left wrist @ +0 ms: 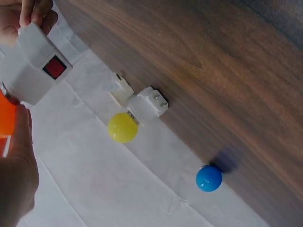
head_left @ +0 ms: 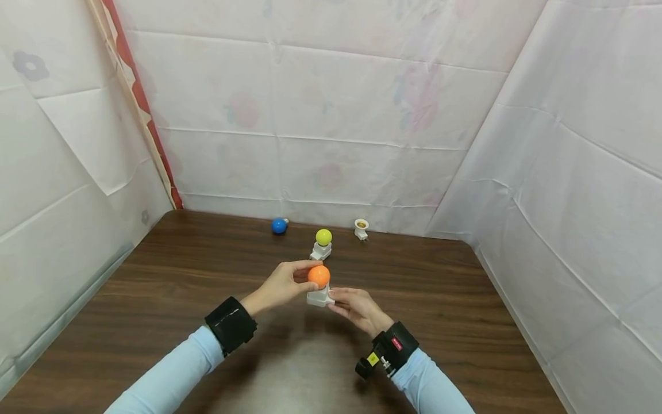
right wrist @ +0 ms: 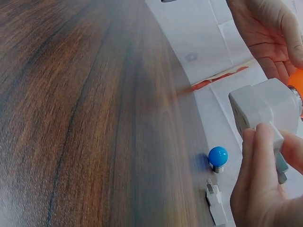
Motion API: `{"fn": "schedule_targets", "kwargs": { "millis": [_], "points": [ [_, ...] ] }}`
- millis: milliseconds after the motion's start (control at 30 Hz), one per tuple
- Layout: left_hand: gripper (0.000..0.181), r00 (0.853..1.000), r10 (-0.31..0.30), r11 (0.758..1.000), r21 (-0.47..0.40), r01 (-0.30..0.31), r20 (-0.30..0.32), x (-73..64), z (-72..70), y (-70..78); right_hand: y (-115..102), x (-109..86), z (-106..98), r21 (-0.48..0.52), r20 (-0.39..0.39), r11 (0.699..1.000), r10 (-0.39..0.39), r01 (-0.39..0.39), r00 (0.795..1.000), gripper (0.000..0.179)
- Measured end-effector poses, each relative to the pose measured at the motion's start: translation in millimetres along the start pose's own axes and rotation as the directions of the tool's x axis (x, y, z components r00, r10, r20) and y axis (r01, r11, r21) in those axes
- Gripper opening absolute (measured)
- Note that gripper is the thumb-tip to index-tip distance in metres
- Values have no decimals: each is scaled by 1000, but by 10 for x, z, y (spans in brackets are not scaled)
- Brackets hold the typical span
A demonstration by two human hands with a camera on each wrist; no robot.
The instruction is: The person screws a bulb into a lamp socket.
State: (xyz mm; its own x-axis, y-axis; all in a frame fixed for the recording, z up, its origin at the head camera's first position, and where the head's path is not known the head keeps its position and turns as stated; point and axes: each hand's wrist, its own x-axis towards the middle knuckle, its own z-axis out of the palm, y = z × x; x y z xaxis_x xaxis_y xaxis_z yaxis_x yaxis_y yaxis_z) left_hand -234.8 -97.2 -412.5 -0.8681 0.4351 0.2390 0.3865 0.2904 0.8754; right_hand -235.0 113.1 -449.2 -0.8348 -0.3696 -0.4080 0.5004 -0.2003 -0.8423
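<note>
My left hand (head_left: 281, 283) pinches an orange light bulb (head_left: 319, 276) between thumb and fingers. Below the bulb is a white plug-in lamp socket (head_left: 318, 299), held at its plug end by my right hand (head_left: 361, 309). A red switch (left wrist: 55, 67) shows on the socket in the left wrist view. Some of the bulb's metal base is visible at the socket's mouth, so how deep it sits I cannot tell. In the right wrist view, the fingertips (right wrist: 263, 135) of my right hand press on the white socket (right wrist: 267, 101).
Just behind, a yellow bulb (head_left: 323, 237) stands in another white socket (head_left: 321, 252). A loose blue bulb (head_left: 279, 226) lies at the back left of the wooden table (head_left: 207, 259). A bulbless socket (head_left: 361, 229) is at the back right. White sheeting (head_left: 331, 115) hangs behind and on both sides.
</note>
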Motion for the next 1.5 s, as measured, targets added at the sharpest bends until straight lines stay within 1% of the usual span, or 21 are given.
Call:
{"fn": "schedule_targets", "kwargs": {
  "millis": [100, 267, 400, 500, 533, 600, 700, 833, 900, 1000, 1100, 1167, 1300, 1400, 1500],
  "points": [
    [52, 999, 16, 1000, -4, -15, 48, 6, -13, 6, -6, 0, -11, -3, 9, 1000, 9, -9, 1000, 47],
    [52, 997, 25, 1000, -15, -24, 75, 12, -20, 25, -15, -10, -27, -11, 21, 1000, 22, -21, 1000, 49],
    [53, 996, 5, 998, -63, 0, 94, 5, -19, 35, -26, -26, -31, -20, 15, 999, 30, -29, 999, 48],
    [56, 996, -16, 994, -104, 26, 92, 4, -5, 40, -29, -31, -33, -24, 10, 999, 28, -28, 1000, 47],
    [57, 996, -19, 994, -110, 28, 84, 5, 3, 42, -28, -32, -34, -27, 9, 999, 26, -25, 1000, 47],
    [58, 998, -17, 995, -94, 22, 53, 1, 20, 44, -27, -31, -35, -28, 4, 999, 25, -25, 1000, 47],
    [57, 999, -26, 999, -45, 24, -30, -9, 53, 56, -24, -30, -37, -28, 2, 999, 25, -25, 1000, 47],
    [54, 988, -50, 999, -8, 49, -143, -18, 92, 71, -27, -27, -35, -22, 6, 999, 24, -24, 1000, 46],
    [54, 984, -52, 999, -11, 51, -172, -19, 103, 71, -31, -28, -33, -20, 7, 1000, 23, -23, 1000, 46],
    [53, 981, -45, 999, 0, 46, -187, -19, 111, 58, -37, -27, -31, -16, 8, 1000, 24, -24, 1000, 46],
    [51, 983, -36, 999, 13, 39, -179, -23, 111, 54, -40, -27, -30, -15, 6, 1000, 25, -25, 1000, 47],
    [49, 987, -29, 999, 12, 31, -157, -27, 106, 52, -42, -28, -31, -15, 5, 1000, 26, -26, 1000, 46],
    [46, 996, -8, 1000, -9, 7, -86, -29, 81, 71, -41, -24, -40, -21, -3, 1000, 24, -24, 1000, 46],
    [45, 1000, 5, 1000, -17, -5, -29, -26, 56, 74, -44, -23, -47, -30, -14, 999, 25, -25, 1000, 45],
    [44, 1000, -6, 999, -38, 7, 16, -20, 35, 56, -50, -29, -50, -37, -18, 999, 30, -30, 999, 44]
  ]
}}
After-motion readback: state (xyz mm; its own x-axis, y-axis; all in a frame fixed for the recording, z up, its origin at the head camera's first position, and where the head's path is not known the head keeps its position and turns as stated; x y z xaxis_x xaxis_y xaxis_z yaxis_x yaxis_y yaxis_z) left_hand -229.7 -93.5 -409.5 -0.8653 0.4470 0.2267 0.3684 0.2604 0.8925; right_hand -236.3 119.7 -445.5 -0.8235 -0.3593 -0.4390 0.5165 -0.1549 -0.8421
